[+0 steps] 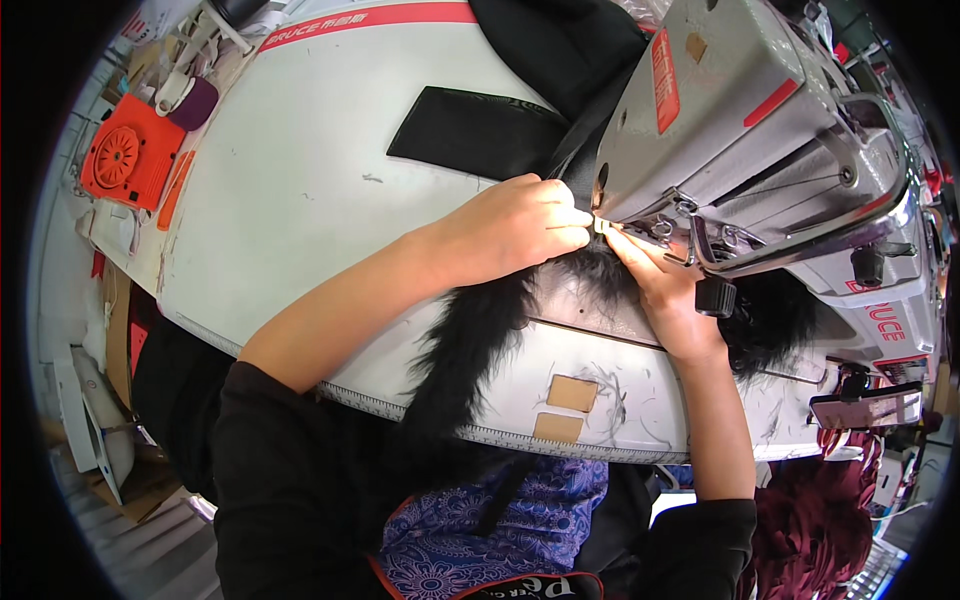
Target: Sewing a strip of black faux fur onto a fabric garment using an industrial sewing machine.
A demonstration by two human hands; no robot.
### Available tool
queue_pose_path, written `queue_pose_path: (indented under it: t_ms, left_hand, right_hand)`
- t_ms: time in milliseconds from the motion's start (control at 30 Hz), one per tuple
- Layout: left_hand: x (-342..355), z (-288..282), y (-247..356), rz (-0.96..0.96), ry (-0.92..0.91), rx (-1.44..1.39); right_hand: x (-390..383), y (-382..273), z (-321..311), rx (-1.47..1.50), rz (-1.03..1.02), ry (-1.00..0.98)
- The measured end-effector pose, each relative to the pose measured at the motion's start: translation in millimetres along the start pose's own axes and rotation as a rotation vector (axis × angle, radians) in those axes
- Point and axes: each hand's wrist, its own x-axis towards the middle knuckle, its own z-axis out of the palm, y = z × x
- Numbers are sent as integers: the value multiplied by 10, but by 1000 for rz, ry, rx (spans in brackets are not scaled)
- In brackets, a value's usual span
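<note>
While both wrists bend inward, left hand (515, 228) and right hand (655, 280) fingers pinch black fur trim (470, 340) under the sewing machine (750, 130)

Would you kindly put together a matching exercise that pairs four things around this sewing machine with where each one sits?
Things:
1. black fur trim
2. orange round-dial device
3. flat black fabric piece
4. two tan patches

Places:
A. far left, beside the table
B. on the table's near edge, by the ruler strip
C. on the white table, beyond the left hand
D. under both hands, trailing off the near edge

Pairs: 1-D, 2-A, 3-C, 4-B
</note>
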Motion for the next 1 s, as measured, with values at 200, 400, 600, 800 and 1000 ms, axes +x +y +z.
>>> queue_pose_path:
  t_ms: [200,400,600,800,1000]
  left_hand:
    - [-9,12,9,-3,16,-6]
    - [7,1,11,9,-1,14]
    - [14,10,14,-12,-6,-8]
    - [2,58,-11,9,68,36]
    - [7,29,-7,1,2,-15]
  right_hand:
    - [-44,-4,26,114,48,22]
    - [-38,-27,-57,-11,-9,-26]
    - [-105,142,-64,-23,-159,58]
    - [-68,128,34,-12,37,70]
    - [-40,127,-11,-207,-42,-18]
